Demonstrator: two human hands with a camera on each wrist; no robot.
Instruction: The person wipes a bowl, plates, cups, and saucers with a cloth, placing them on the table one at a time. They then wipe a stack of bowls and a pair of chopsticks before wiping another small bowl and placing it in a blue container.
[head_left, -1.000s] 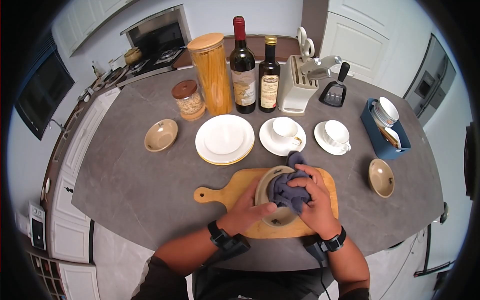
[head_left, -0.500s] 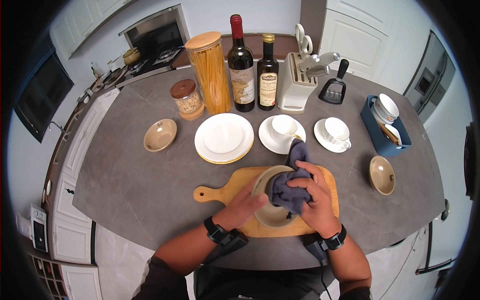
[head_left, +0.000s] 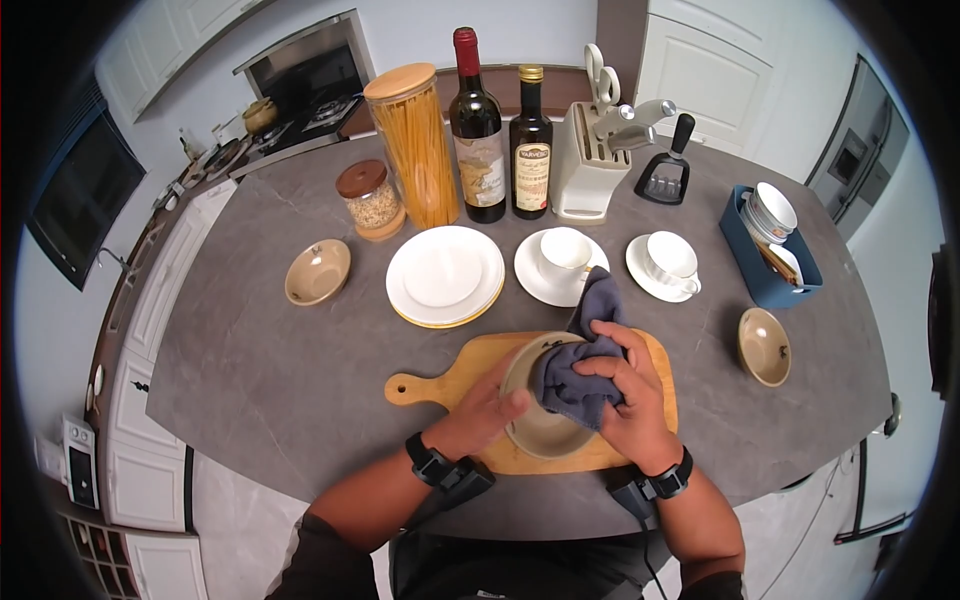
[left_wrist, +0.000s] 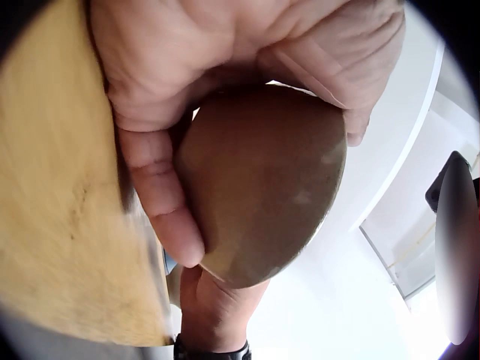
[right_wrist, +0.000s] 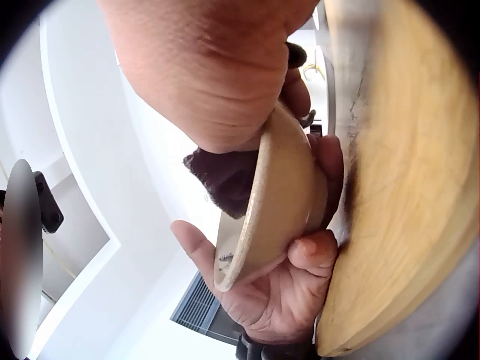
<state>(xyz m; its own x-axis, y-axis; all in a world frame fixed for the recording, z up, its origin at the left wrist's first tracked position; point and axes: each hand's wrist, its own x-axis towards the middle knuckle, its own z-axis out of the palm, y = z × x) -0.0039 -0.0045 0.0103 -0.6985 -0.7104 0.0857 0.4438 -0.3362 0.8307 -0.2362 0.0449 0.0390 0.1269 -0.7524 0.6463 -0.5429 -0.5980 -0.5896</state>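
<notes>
My left hand [head_left: 474, 412] grips a beige bowl [head_left: 535, 432] from its left side, thumb over the rim and fingers under the outside. The bowl is tilted, its hollow turned toward my right hand [head_left: 640, 415]. Bunched in that right hand is a dark grey cloth [head_left: 578, 378], pressed into the bowl, with one end sticking up past the fingers. In the left wrist view the outside of the bowl [left_wrist: 262, 187] fills the middle. The right wrist view shows the bowl's side [right_wrist: 281, 199] held above the wooden cutting board [right_wrist: 405, 187], with the cloth [right_wrist: 229, 180] inside the rim.
White plates [head_left: 445, 268] and two cups on saucers [head_left: 560, 295] stand beyond the board. Beige bowls sit at left [head_left: 318, 272] and right [head_left: 764, 347]. Behind are a pasta jar [head_left: 420, 150], two bottles [head_left: 480, 150], a knife block [head_left: 590, 175] and a blue basket [head_left: 765, 275].
The bowl has turned in my left hand, its dark rim marks shifting round. My left hand has moved slightly left, while the right hand keeps the cloth inside the bowl.
</notes>
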